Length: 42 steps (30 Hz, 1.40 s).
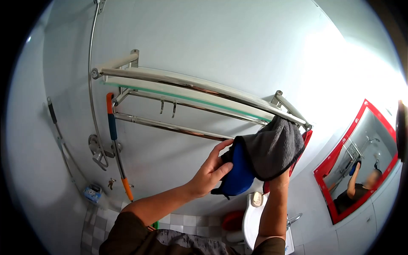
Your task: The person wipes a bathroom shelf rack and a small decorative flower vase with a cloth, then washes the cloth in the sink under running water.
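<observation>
While both arms reach up to the wall rack, the entries stand as follows. Left hand (209, 172): mine, thumb in front on the blue cloth (239, 172), fingers about its dark left edge, the grip narrow and holding fabric. Right hand (279, 179): mine, raised under the grey cloth (276, 148), which covers the fingers; whether they are closed or spread I cannot tell. Grey cloth: plush, dark-bordered, bunched at the top, lying against the right end of the rack (191, 86) and overlapping the blue; whether the two are one piece I cannot tell. Red cloth (307, 144): just beside the grey, to its right, partly hidden. Rack: metal rails, glass shelf (182, 97), two small hooks (174, 109), lower rail (170, 126) passing behind the cloth. Below: sink (246, 223), with a soap dish (257, 199) near its rim. Handling note: I judge it best to pinch the border rather than the pile, keep my left hand steady while my right works beneath, ease the bunched top flat without tugging on the rail, and keep folds clear of the glass edge.
</observation>
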### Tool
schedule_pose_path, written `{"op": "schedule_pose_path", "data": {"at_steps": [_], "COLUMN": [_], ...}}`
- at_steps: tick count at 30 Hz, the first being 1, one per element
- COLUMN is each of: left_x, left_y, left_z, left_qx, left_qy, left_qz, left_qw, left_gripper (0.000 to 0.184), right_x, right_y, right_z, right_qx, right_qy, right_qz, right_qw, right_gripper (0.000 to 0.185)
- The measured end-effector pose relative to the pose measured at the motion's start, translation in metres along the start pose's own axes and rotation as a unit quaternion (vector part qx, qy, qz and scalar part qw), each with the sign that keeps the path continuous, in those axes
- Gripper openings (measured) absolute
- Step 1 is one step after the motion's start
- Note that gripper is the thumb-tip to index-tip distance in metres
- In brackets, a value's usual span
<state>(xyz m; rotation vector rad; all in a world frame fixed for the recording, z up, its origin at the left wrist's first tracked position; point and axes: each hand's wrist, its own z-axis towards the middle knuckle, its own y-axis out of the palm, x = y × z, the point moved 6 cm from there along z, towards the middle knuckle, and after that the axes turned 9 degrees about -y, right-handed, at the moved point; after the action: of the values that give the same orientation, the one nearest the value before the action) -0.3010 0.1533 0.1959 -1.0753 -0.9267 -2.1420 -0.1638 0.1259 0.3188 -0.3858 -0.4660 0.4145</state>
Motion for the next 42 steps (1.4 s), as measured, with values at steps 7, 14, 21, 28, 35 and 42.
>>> {"op": "schedule_pose_path", "data": {"at_steps": [7,14,21,28,35,42], "left_x": [0.010,0.004,0.031,0.068,0.108,0.136], "left_y": [0.011,-0.007,-0.050,-0.093,-0.136,-0.164], "left_z": [0.006,-0.005,-0.038,-0.076,-0.110,-0.141], "left_qx": [-0.025,-0.004,0.089,0.145,0.228,0.287], "left_qy": [-0.044,-0.026,0.046,0.102,0.199,0.223], "left_qz": [-0.133,-0.126,-0.158,-0.127,-0.106,-0.119], "left_qw": [0.990,0.992,0.982,0.976,0.947,0.924], "left_gripper": [0.040,0.037,0.035,0.034,0.032,0.032], "right_x": [0.128,0.065,0.009,-0.084,-0.150,-0.223], "right_y": [0.103,0.058,0.078,0.072,0.087,0.059], "right_z": [-0.093,-0.032,0.016,0.076,0.122,0.174], "right_qx": [0.137,0.066,0.106,0.087,0.020,0.069], "right_qy": [0.263,0.167,0.122,0.003,-0.062,-0.131], "right_qz": [0.649,0.224,0.273,0.068,-0.023,0.000], "right_qw": [0.701,0.958,0.948,0.994,0.998,0.989], "right_gripper": [0.045,0.030,0.037,0.039,0.038,0.017]}}
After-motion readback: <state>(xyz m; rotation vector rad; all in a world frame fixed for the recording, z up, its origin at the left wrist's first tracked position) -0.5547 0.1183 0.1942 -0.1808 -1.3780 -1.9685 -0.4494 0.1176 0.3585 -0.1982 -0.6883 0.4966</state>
